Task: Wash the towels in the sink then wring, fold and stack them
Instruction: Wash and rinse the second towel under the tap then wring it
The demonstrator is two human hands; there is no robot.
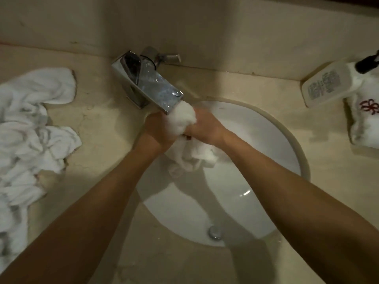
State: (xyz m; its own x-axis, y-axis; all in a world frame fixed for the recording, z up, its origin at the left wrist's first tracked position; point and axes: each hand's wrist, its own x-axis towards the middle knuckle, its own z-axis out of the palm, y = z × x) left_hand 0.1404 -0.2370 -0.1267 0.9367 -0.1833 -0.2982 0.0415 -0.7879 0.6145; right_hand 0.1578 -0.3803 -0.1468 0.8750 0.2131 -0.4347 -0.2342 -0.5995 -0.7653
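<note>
Head view, towel bunched between both hands

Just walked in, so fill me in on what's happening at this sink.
A person is washing a white towel over the sink, just under the faucet spout. The left hand and right hand both grip its bunched upper end, and the rest hangs into the basin. A crumpled pile of towels lies on the counter to the left; a soap bottle and a folded towel are on the right.
</note>
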